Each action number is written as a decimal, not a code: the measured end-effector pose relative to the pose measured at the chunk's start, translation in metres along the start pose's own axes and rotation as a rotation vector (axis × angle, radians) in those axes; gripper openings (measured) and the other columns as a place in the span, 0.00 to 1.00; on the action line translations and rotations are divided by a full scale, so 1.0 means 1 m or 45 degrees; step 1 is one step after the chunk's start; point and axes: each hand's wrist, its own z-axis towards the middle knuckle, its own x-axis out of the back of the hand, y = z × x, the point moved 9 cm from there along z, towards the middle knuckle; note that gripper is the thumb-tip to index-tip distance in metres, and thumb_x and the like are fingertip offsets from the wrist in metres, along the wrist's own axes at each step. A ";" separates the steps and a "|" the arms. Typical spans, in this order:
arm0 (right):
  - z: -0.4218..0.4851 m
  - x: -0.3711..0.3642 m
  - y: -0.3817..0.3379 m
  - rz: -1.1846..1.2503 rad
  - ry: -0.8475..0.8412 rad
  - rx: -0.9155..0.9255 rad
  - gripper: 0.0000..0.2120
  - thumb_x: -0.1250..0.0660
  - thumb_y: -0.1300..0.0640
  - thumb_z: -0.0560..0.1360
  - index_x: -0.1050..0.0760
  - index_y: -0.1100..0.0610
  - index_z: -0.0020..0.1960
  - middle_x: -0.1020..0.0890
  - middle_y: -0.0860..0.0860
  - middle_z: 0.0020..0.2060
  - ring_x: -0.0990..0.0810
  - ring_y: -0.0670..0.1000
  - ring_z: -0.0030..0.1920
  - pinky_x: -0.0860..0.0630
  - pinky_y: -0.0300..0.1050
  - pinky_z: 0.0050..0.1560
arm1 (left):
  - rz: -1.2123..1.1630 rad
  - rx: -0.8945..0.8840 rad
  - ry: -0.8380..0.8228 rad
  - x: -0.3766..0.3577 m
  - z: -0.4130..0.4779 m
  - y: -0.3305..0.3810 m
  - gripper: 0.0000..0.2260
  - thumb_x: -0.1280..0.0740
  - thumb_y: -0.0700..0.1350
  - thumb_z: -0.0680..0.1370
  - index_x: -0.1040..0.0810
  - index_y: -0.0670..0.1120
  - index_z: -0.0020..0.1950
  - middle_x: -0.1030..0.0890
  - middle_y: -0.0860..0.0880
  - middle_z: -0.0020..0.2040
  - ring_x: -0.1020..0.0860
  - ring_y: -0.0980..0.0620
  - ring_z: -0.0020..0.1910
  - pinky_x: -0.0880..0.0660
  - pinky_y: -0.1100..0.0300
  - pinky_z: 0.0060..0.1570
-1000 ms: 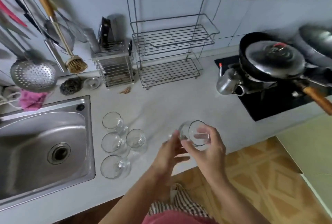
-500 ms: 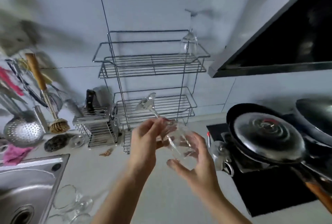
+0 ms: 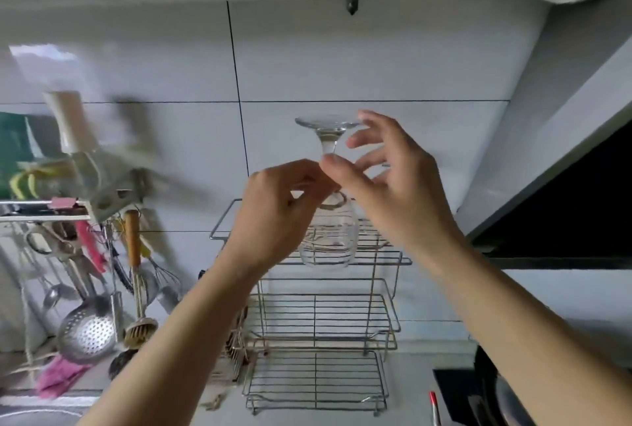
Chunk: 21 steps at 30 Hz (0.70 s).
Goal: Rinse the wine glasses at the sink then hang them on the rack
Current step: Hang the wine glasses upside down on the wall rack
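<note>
1. Head view: a glass was held upside down in the air in front of the tiled wall, foot up and bowl down.
2. The left hand gripped the glass where the stem joins the bowl, with its fingers curled round that spot.
3. The right hand was loose, its fingers spread. Its thumb tip lay against the stem and its forefinger tip touched the edge of the foot. It was not closed round the glass.
4. The bowl showed in front of the top tier of a three-tier wire rack, which stood on the table against the wall. Whether the glass touched the rack could not be told.
5. To the left, utensils hung from a rail: a perforated skimmer, a brush with a wooden handle, and a whisk.
6. A pink cloth lay below the skimmer.
7. At the right edge was the dark underside of a hood.
8. The left part of the picture was blurred, so the things there near the top could not be made out.
</note>
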 end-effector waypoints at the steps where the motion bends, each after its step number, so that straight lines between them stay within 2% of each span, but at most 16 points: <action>1: 0.015 -0.002 0.001 -0.073 -0.015 -0.005 0.33 0.29 0.39 0.72 0.31 0.53 0.72 0.20 0.45 0.54 0.18 0.43 0.45 0.22 0.40 0.48 | 0.070 -0.023 0.029 0.000 0.010 -0.003 0.05 0.30 0.45 0.80 0.15 0.50 0.47 0.14 0.58 0.42 0.16 0.63 0.46 0.23 0.70 0.42; 6: 0.071 -0.012 0.023 -0.279 -0.115 -0.096 0.33 0.26 0.36 0.68 0.23 0.54 0.66 0.20 0.46 0.54 0.22 0.46 0.53 0.30 0.31 0.45 | 0.289 -0.024 0.148 -0.009 0.045 -0.029 0.05 0.29 0.42 0.80 0.14 0.44 0.46 0.13 0.53 0.42 0.16 0.59 0.46 0.31 0.75 0.42; 7: 0.078 -0.014 0.028 -0.301 -0.147 -0.107 0.33 0.26 0.35 0.68 0.22 0.55 0.64 0.19 0.47 0.54 0.21 0.48 0.53 0.27 0.34 0.47 | 0.295 -0.012 0.157 -0.013 0.050 -0.035 0.05 0.29 0.42 0.80 0.14 0.44 0.46 0.13 0.53 0.42 0.16 0.58 0.46 0.31 0.77 0.42; 8: 0.084 -0.017 0.033 -0.329 -0.180 -0.107 0.34 0.26 0.34 0.67 0.21 0.58 0.61 0.18 0.50 0.55 0.20 0.52 0.54 0.23 0.41 0.51 | 0.298 0.004 0.157 -0.017 0.054 -0.041 0.06 0.29 0.42 0.80 0.14 0.45 0.45 0.13 0.52 0.42 0.16 0.58 0.46 0.32 0.78 0.42; 10: 0.093 -0.022 0.042 -0.396 -0.252 -0.112 0.37 0.27 0.33 0.66 0.21 0.65 0.58 0.17 0.59 0.55 0.20 0.58 0.56 0.23 0.55 0.57 | 0.292 0.044 0.132 -0.026 0.060 -0.057 0.06 0.29 0.42 0.80 0.15 0.44 0.44 0.12 0.51 0.43 0.15 0.56 0.47 0.31 0.78 0.44; 12: 0.100 -0.026 0.055 -0.418 -0.307 -0.145 0.38 0.27 0.34 0.67 0.22 0.68 0.57 0.18 0.63 0.55 0.20 0.60 0.56 0.23 0.59 0.58 | 0.276 0.089 0.109 -0.036 0.063 -0.073 0.06 0.29 0.42 0.80 0.15 0.42 0.46 0.12 0.49 0.44 0.15 0.54 0.48 0.28 0.75 0.46; 13: 0.104 -0.028 0.063 -0.415 -0.329 -0.167 0.37 0.27 0.35 0.67 0.21 0.69 0.55 0.17 0.63 0.53 0.19 0.61 0.54 0.22 0.58 0.56 | 0.275 0.115 0.102 -0.041 0.064 -0.081 0.06 0.29 0.42 0.80 0.15 0.42 0.46 0.12 0.49 0.44 0.15 0.53 0.48 0.26 0.72 0.47; 14: 0.106 -0.031 0.071 -0.418 -0.351 -0.186 0.33 0.26 0.36 0.67 0.20 0.69 0.50 0.16 0.62 0.47 0.19 0.62 0.49 0.21 0.56 0.50 | 0.279 0.140 0.096 -0.047 0.065 -0.088 0.06 0.29 0.42 0.80 0.15 0.42 0.47 0.12 0.48 0.45 0.15 0.52 0.49 0.25 0.68 0.49; 15: 0.109 -0.033 0.079 -0.446 -0.371 -0.194 0.30 0.25 0.37 0.67 0.22 0.67 0.41 0.19 0.61 0.36 0.23 0.62 0.39 0.24 0.51 0.41 | 0.284 0.166 0.089 -0.052 0.066 -0.095 0.06 0.30 0.43 0.80 0.15 0.42 0.47 0.12 0.48 0.45 0.15 0.52 0.49 0.23 0.63 0.50; 16: 0.111 -0.036 0.082 -0.479 -0.398 -0.178 0.28 0.25 0.38 0.66 0.30 0.63 0.33 0.29 0.58 0.29 0.32 0.60 0.32 0.34 0.46 0.35 | 0.286 0.191 0.082 -0.057 0.066 -0.102 0.07 0.30 0.43 0.80 0.15 0.42 0.47 0.12 0.47 0.45 0.15 0.50 0.48 0.21 0.59 0.51; 17: 0.112 -0.040 0.084 -0.501 -0.436 -0.154 0.29 0.24 0.39 0.65 0.37 0.58 0.31 0.38 0.54 0.28 0.40 0.56 0.31 0.43 0.46 0.36 | 0.279 0.212 0.078 -0.062 0.067 -0.108 0.07 0.30 0.44 0.80 0.16 0.41 0.47 0.12 0.46 0.44 0.15 0.49 0.48 0.21 0.55 0.52; 18: 0.113 -0.043 0.088 -0.520 -0.462 -0.145 0.30 0.23 0.39 0.63 0.40 0.56 0.31 0.41 0.53 0.29 0.41 0.54 0.33 0.47 0.47 0.38 | 0.266 0.229 0.077 -0.066 0.068 -0.114 0.08 0.30 0.44 0.80 0.16 0.41 0.46 0.12 0.45 0.44 0.15 0.47 0.47 0.20 0.52 0.52; 19: 0.115 -0.045 0.094 -0.533 -0.466 -0.163 0.30 0.22 0.39 0.62 0.39 0.57 0.31 0.39 0.54 0.29 0.39 0.55 0.32 0.46 0.47 0.38 | 0.255 0.245 0.079 -0.070 0.069 -0.119 0.08 0.31 0.44 0.80 0.16 0.40 0.46 0.13 0.44 0.44 0.15 0.46 0.47 0.20 0.51 0.52; 20: 0.116 -0.045 0.102 -0.538 -0.454 -0.201 0.29 0.22 0.40 0.61 0.34 0.61 0.32 0.33 0.56 0.29 0.32 0.58 0.33 0.42 0.46 0.37 | 0.249 0.256 0.082 -0.074 0.070 -0.122 0.08 0.31 0.44 0.81 0.16 0.40 0.46 0.13 0.44 0.44 0.15 0.46 0.47 0.20 0.52 0.52; 21: 0.117 -0.047 0.110 -0.534 -0.446 -0.237 0.28 0.22 0.40 0.61 0.26 0.64 0.38 0.23 0.58 0.34 0.23 0.59 0.39 0.34 0.44 0.38 | 0.251 0.263 0.086 -0.076 0.070 -0.126 0.09 0.31 0.44 0.81 0.16 0.41 0.46 0.13 0.45 0.44 0.15 0.47 0.47 0.21 0.54 0.51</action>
